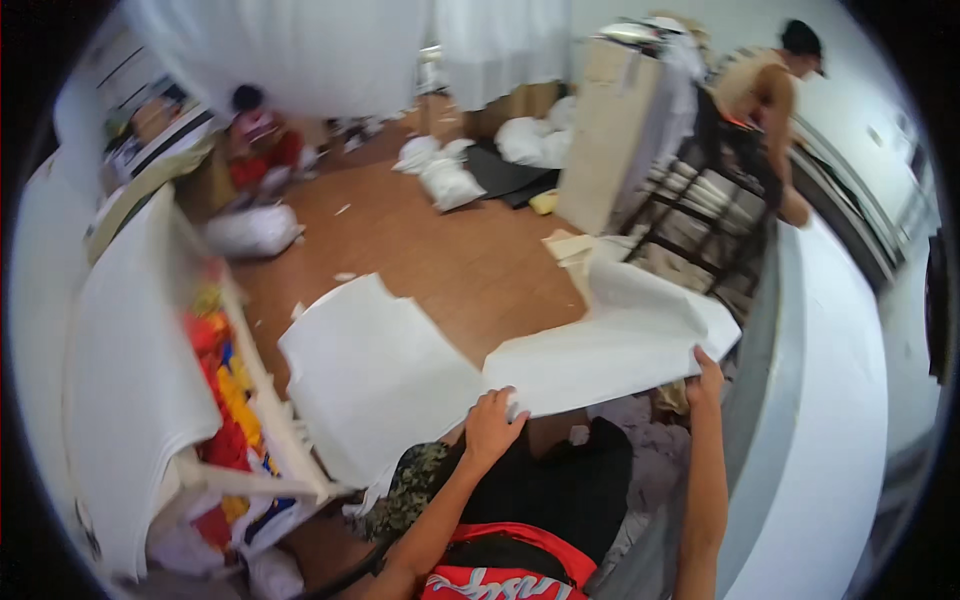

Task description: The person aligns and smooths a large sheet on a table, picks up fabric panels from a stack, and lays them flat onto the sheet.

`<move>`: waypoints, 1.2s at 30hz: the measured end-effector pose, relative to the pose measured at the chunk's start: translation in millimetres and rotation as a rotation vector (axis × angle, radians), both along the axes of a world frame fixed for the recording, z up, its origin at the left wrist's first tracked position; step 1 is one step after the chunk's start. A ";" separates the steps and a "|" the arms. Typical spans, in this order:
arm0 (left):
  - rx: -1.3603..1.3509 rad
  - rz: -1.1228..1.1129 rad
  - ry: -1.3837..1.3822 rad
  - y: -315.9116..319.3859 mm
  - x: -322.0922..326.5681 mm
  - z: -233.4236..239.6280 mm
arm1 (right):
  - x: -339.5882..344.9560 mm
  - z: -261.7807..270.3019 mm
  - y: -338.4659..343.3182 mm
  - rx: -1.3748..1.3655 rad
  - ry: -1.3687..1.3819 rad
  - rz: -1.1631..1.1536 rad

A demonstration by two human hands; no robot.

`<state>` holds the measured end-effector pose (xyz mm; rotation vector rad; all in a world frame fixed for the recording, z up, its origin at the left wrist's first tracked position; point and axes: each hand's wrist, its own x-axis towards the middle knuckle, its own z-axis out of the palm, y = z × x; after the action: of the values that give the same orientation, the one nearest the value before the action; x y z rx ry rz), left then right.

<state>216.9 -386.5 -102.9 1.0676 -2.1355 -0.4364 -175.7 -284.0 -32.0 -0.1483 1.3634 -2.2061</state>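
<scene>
My left hand (pixel 495 426) grips the near edge of white sheet material, its thumb and fingers around the edge. Further right, my right hand (pixel 705 379) pinches the same material near its right end. The right-hand white piece (pixel 592 349) stretches between both hands, and its far part folds upward. Left of it hangs a broad white panel (pixel 379 375) with shaped, cut-looking edges. The two meet at my left hand; whether they are joined there, I cannot tell. Both are over the brown floor, in front of my lap.
A wooden-framed table (pixel 259 397) at left bears white sheets, with colourful cloth beneath. White counter (pixel 832 390) runs along the right. One person (pixel 765 105) is by a dark stool (pixel 697 202); another person (pixel 266 146) is low at back left. White bundles (pixel 446 180) lie on the floor (pixel 442 262).
</scene>
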 end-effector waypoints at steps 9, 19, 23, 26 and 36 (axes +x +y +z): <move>0.001 -0.107 -0.248 21.2 -2.9 -66.5 | -25.3 108.5 -21.2 0.219 0.450 -0.343; 0.025 -0.392 -0.379 27.5 41.7 -48.2 | -108.6 253.2 30.8 0.582 0.924 -0.378; 0.027 -0.347 -0.206 20.3 36.6 -48.8 | -92.9 289.8 81.0 0.614 1.093 -0.273; 0.195 -0.219 -0.043 30.7 12.2 -39.0 | -70.6 327.6 118.2 0.485 0.924 -0.282; 1.764 -1.132 0.099 110.3 -88.8 -4.7 | -41.4 472.6 295.7 0.730 1.084 -0.341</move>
<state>128.2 -276.2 -107.6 0.2408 -1.6506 -3.0608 -217.1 11.7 440.6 -0.9883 2.8452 -1.6858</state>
